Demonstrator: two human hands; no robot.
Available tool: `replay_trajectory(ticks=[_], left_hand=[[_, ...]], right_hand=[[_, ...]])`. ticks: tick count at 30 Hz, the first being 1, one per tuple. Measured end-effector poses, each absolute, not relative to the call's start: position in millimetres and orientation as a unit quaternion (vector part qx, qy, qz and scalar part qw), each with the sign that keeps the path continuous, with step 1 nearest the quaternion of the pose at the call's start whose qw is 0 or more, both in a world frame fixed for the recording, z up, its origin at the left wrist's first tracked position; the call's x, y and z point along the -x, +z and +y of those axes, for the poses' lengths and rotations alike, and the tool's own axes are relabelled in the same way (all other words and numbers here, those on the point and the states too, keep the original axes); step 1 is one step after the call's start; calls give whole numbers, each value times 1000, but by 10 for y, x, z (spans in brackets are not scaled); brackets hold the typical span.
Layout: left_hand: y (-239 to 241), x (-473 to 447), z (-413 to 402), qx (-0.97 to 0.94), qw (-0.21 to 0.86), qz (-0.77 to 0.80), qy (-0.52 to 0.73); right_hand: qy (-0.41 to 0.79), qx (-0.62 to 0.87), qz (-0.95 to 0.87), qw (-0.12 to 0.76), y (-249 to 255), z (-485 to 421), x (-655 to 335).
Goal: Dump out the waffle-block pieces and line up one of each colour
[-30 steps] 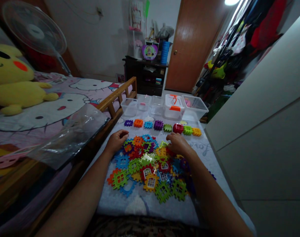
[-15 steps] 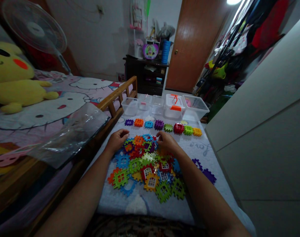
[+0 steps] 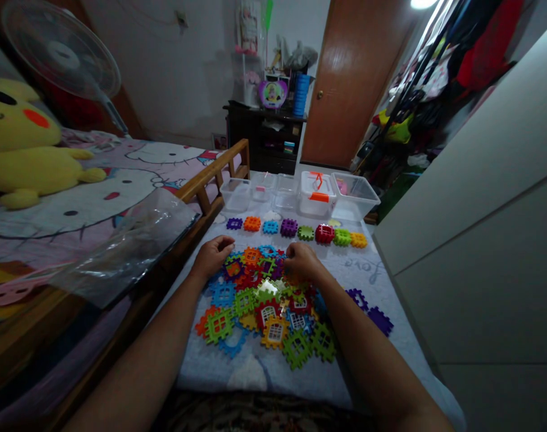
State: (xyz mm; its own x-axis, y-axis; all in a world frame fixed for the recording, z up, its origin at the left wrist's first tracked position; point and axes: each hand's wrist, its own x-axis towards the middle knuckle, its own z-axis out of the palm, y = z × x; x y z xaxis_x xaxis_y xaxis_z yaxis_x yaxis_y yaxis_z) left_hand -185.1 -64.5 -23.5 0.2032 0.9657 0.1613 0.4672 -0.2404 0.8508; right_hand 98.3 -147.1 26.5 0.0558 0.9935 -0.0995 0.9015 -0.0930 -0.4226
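A heap of flat, toothed plastic building tiles (image 3: 264, 306) in many colours lies on a pale printed cloth (image 3: 259, 375). My left hand (image 3: 212, 257) rests curled at the heap's far left edge, fingers closed, touching the tiles. My right hand (image 3: 302, 263) lies on the heap's far middle with its fingers pinched on something I cannot make out among the tiles. Beyond the heap runs a row of several stacked tile blocks (image 3: 295, 231), one colour each. Two purple tiles (image 3: 370, 309) lie apart to the right of my right forearm.
Several clear plastic tubs (image 3: 354, 198), one with an orange-latched lid (image 3: 318, 193), stand behind the row. A wooden bed rail (image 3: 214, 174) and a clear plastic bag (image 3: 133, 240) are at the left. A white cabinet wall (image 3: 480, 240) closes the right side.
My right hand has moved left from the heap's right side to its far middle, uncovering the two purple tiles at the right. My left hand has stayed put.
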Motion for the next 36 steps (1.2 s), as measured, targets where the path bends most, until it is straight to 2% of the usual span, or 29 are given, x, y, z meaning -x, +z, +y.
replay_trajectory(ticks=[6, 10, 12, 14, 17, 19, 28, 33, 36], left_hand=[[-232, 1839, -648, -685, 358, 512, 375], [-207, 1827, -663, -678, 361, 514, 381], [-197, 1825, -667, -677, 362, 516, 381], [-195, 1826, -667, -679, 361, 516, 378], [-199, 1830, -665, -683, 356, 516, 376], [-201, 1831, -665, -685, 352, 517, 374], [-174, 1822, -673, -681, 354, 522, 372], [-206, 1836, -660, -688, 349, 517, 370], [-247, 1846, -641, -691, 352, 512, 370]], right_hand=[[269, 653, -633, 316, 303, -1450, -1155], [225, 623, -643, 385, 344, -1465, -1230], [166, 617, -674, 372, 344, -1498, -1249], [132, 617, -710, 312, 331, -1545, -1262], [143, 617, -745, 210, 319, -1612, -1295], [163, 611, -754, 179, 336, -1635, -1337], [214, 625, -727, 187, 386, -1614, -1452], [131, 661, -713, 194, 292, -1608, -1398], [138, 645, -730, 178, 292, -1601, -1398]])
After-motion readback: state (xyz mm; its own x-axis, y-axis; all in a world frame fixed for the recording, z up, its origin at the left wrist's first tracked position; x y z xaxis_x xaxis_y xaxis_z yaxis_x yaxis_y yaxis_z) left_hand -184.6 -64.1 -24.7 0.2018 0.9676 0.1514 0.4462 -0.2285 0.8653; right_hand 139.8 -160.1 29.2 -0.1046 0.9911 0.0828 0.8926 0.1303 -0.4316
